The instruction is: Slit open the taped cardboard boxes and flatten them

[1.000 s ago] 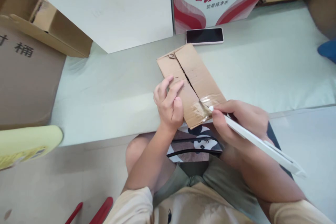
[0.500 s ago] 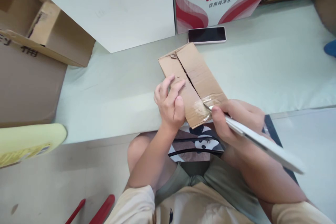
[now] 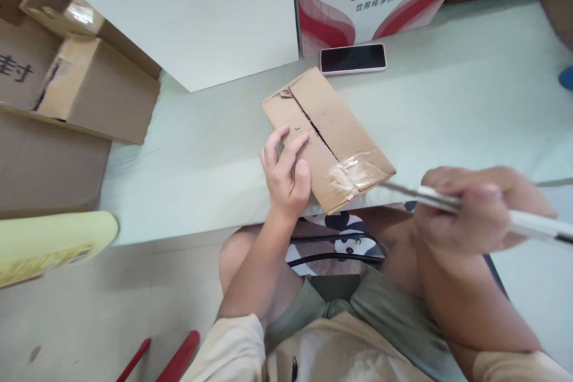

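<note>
A flat brown cardboard box lies slanted on the pale green surface. A dark slit runs along its middle, and clear tape crosses the near end. My left hand rests on the box's left side with its fingers spread, two fingertips on the cardboard. To the right of the box, my right hand is closed around a white-handled utility knife. The knife's blade points left, its tip by the box's near right corner; whether it touches is blurred.
A phone lies just beyond the box, in front of a red-and-white water carton. A large white box stands behind. Open cardboard cartons are at left, above a yellow-green object. Red bars show below.
My right hand has moved right with the utility knife, drawing the blade out of the taped slit. The box and my left hand have shifted slightly left.
</note>
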`<action>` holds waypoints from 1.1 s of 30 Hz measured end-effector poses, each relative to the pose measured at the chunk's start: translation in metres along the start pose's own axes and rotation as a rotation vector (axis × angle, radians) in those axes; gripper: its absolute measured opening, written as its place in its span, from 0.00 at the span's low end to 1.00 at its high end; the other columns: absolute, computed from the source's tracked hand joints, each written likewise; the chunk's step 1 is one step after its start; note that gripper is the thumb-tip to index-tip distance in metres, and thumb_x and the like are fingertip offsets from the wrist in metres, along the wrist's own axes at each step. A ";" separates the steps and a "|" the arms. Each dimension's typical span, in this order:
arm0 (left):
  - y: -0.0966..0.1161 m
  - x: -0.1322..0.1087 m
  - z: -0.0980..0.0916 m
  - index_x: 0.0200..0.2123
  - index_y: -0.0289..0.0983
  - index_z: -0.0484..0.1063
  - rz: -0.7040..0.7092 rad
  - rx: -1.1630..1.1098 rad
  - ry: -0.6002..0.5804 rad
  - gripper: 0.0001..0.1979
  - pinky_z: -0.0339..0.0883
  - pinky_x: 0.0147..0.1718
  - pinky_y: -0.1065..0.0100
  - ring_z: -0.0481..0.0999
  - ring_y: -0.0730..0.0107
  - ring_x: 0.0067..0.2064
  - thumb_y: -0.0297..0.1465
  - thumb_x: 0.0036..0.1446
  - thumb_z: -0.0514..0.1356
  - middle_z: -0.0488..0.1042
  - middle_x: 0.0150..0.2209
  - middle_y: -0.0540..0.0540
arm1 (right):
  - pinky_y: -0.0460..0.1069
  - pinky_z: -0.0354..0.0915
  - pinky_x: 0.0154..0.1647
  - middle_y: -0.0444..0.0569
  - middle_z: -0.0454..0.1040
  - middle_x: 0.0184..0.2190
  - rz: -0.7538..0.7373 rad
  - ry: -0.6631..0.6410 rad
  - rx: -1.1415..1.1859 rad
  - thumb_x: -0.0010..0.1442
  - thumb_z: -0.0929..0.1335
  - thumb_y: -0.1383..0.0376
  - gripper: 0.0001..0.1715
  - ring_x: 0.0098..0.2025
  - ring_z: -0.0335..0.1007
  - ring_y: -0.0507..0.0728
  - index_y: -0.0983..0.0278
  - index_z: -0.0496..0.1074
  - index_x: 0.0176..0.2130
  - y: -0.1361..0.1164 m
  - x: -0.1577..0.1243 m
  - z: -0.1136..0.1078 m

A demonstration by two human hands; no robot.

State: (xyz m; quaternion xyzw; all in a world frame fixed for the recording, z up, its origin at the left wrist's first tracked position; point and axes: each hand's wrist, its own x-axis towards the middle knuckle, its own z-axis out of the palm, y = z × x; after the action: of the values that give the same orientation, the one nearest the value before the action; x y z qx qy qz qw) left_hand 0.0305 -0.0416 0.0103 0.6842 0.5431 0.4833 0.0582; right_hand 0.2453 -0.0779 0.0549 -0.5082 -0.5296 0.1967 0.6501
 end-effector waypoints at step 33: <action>0.009 0.003 -0.022 0.55 0.38 0.72 -0.068 -0.033 -0.088 0.25 0.78 0.50 0.55 0.73 0.50 0.63 0.38 0.55 0.68 0.72 0.62 0.36 | 0.54 0.72 0.35 0.48 0.77 0.36 -0.188 -0.344 -0.020 0.67 0.66 0.50 0.18 0.34 0.75 0.58 0.57 0.71 0.51 0.006 -0.004 0.027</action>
State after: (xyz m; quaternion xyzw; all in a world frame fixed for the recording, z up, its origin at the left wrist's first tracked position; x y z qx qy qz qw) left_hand 0.0211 -0.0528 0.0289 0.6849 0.5549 0.4594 0.1095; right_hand 0.2215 -0.0663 0.0461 -0.4218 -0.6800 0.2138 0.5603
